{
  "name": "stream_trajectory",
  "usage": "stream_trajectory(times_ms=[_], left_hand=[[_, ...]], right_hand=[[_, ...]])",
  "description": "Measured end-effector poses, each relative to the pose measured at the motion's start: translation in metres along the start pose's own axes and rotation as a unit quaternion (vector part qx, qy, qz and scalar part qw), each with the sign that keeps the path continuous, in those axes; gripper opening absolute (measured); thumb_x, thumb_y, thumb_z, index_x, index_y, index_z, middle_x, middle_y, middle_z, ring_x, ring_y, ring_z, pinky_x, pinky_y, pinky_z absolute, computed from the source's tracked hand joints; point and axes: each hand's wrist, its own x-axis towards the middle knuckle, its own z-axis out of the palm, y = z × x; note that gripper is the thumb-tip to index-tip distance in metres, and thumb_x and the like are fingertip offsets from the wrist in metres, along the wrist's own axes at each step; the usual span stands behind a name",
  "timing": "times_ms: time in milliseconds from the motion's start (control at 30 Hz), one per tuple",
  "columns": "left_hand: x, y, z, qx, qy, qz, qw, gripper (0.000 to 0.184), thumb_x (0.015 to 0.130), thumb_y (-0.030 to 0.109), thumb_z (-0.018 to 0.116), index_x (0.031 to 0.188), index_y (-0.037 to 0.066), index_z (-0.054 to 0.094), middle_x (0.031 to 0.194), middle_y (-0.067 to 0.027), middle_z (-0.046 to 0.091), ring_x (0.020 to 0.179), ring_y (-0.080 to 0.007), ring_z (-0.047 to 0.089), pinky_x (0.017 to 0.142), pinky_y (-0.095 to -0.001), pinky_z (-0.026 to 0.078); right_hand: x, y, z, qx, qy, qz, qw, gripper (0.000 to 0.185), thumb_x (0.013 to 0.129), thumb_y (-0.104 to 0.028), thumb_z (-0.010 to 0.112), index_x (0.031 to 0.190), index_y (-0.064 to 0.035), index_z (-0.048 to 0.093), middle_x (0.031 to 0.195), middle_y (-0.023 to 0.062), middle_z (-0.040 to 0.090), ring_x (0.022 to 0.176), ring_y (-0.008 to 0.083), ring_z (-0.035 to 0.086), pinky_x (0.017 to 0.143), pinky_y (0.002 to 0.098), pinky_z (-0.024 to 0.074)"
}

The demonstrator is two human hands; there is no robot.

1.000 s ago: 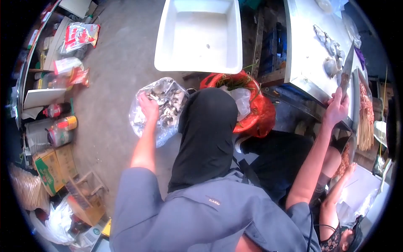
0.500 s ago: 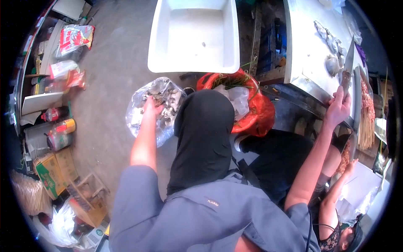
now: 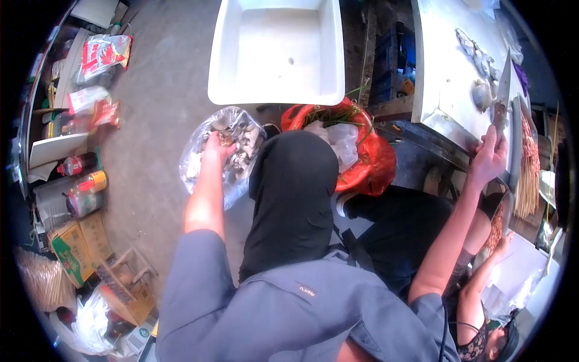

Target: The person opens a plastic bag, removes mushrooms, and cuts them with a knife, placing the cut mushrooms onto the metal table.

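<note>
Down in a clear plastic bag (image 3: 188,166) of greyish-white mushrooms (image 3: 246,145), my left hand (image 3: 218,148) has its thumb and fingers around a brownish clump of them. Its fingertips are partly lost among the pieces. My right hand (image 3: 490,157) is closed around the handle of a knife (image 3: 504,81), whose long blade points up beside the white tabletop (image 3: 443,60). Some grey-white pieces (image 3: 481,93) lie on that tabletop, near the blade.
A large white tub (image 3: 277,93) stands ahead. Right of my knee is a red plastic bag (image 3: 380,163) with green stalks and a clear bag. Another person's arm (image 3: 476,295) is at lower right, near skewers (image 3: 528,175). Shelves with bottles and packets line the left.
My left hand has shifted slightly up and left within the bag. My right hand and the knife have moved a little right and down.
</note>
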Motion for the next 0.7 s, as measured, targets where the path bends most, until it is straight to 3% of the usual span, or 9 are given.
stream_trajectory(times_ms=[67, 167, 267, 467, 533, 567, 600, 667, 700], left_hand=[[-0.004, 0.001, 0.007, -0.039, 0.051, -0.018, 0.998, 0.036, 0.098, 0.039, 0.050, 0.124, 0.014, 0.056, 0.120, -0.0093, 0.060, 0.112, -0.0336, 0.055, 0.087, -0.0576, 0.051], [0.016, 0.008, -0.002, -0.049, 0.005, -0.062, 0.997, 0.034, 0.097, 0.038, 0.051, 0.120, 0.014, 0.057, 0.117, -0.0070, 0.061, 0.110, -0.0302, 0.055, 0.087, -0.0547, 0.050], [0.001, 0.004, 0.008, -0.055, 0.018, -0.014, 0.998, 0.032, 0.097, 0.038, 0.051, 0.117, 0.014, 0.058, 0.113, -0.0063, 0.061, 0.106, -0.0275, 0.056, 0.088, -0.0535, 0.048], [0.003, 0.011, 0.011, -0.078, -0.008, -0.021, 0.997, 0.031, 0.099, 0.038, 0.049, 0.117, 0.014, 0.059, 0.115, -0.0051, 0.061, 0.108, -0.0276, 0.056, 0.089, -0.0545, 0.048], [0.003, 0.015, 0.015, -0.121, 0.071, -0.074, 0.987, 0.031, 0.099, 0.038, 0.049, 0.117, 0.014, 0.059, 0.115, -0.0041, 0.061, 0.109, -0.0271, 0.055, 0.088, -0.0536, 0.048], [0.002, 0.013, 0.013, -0.103, 0.063, -0.049, 0.991, 0.029, 0.100, 0.035, 0.047, 0.110, 0.011, 0.059, 0.106, -0.0089, 0.063, 0.094, -0.0277, 0.059, 0.072, -0.0462, 0.052], [-0.003, 0.011, 0.009, -0.101, 0.062, -0.048, 0.992, 0.029, 0.100, 0.035, 0.047, 0.110, 0.011, 0.059, 0.106, -0.0089, 0.063, 0.094, -0.0277, 0.059, 0.072, -0.0462, 0.052], [-0.014, 0.007, 0.000, -0.017, 0.002, -0.016, 1.000, 0.028, 0.099, 0.030, 0.044, 0.100, 0.006, 0.058, 0.087, -0.0137, 0.062, 0.068, -0.0292, 0.059, 0.051, -0.0403, 0.046], [-0.016, 0.000, -0.003, -0.049, 0.013, 0.022, 0.998, 0.029, 0.097, 0.029, 0.043, 0.091, 0.004, 0.056, 0.072, -0.0150, 0.059, 0.049, -0.0300, 0.052, 0.039, -0.0399, 0.036]], right_hand=[[0.001, 0.003, 0.000, 0.003, 0.004, 0.004, 1.000, 0.024, 0.093, -0.025, 0.069, 0.097, -0.0012, 0.067, 0.070, -0.0023, 0.057, 0.054, 0.0035, 0.045, 0.050, 0.0204, 0.0361], [-0.001, -0.001, 0.000, 0.005, 0.004, 0.018, 1.000, 0.023, 0.093, -0.024, 0.068, 0.097, -0.0014, 0.067, 0.069, -0.0024, 0.057, 0.054, 0.0035, 0.045, 0.050, 0.0204, 0.0360], [-0.002, -0.005, 0.001, -0.015, 0.006, 0.011, 1.000, 0.023, 0.093, -0.023, 0.068, 0.098, -0.0012, 0.067, 0.070, -0.0024, 0.056, 0.054, 0.0033, 0.044, 0.050, 0.0201, 0.0359], [-0.002, -0.002, 0.001, 0.009, 0.004, 0.007, 1.000, 0.024, 0.093, -0.024, 0.068, 0.099, -0.0010, 0.067, 0.071, -0.0025, 0.055, 0.055, 0.0029, 0.044, 0.050, 0.0196, 0.0360], [-0.002, -0.002, 0.002, 0.020, 0.004, 0.011, 1.000, 0.024, 0.094, -0.024, 0.068, 0.099, -0.0009, 0.067, 0.071, -0.0025, 0.055, 0.055, 0.0029, 0.044, 0.050, 0.0195, 0.0360], [-0.003, -0.002, 0.002, 0.030, 0.003, 0.016, 0.999, 0.024, 0.094, -0.024, 0.068, 0.100, -0.0009, 0.067, 0.071, -0.0026, 0.055, 0.055, 0.0028, 0.044, 0.050, 0.0193, 0.0359], [-0.001, 0.001, 0.001, 0.030, 0.006, 0.017, 0.999, 0.024, 0.094, -0.024, 0.068, 0.100, -0.0009, 0.067, 0.071, -0.0026, 0.055, 0.055, 0.0028, 0.044, 0.050, 0.0193, 0.0359], [0.002, 0.009, -0.002, -0.009, -0.002, 0.010, 1.000, 0.036, 0.092, -0.031, 0.070, 0.112, -0.0013, 0.068, 0.074, -0.0010, 0.061, 0.058, 0.0047, 0.049, 0.052, 0.0219, 0.0395], [0.002, 0.010, -0.003, -0.007, 0.000, 0.011, 1.000, 0.036, 0.092, -0.031, 0.070, 0.112, -0.0013, 0.068, 0.074, -0.0010, 0.061, 0.058, 0.0047, 0.049, 0.052, 0.0219, 0.0395]])
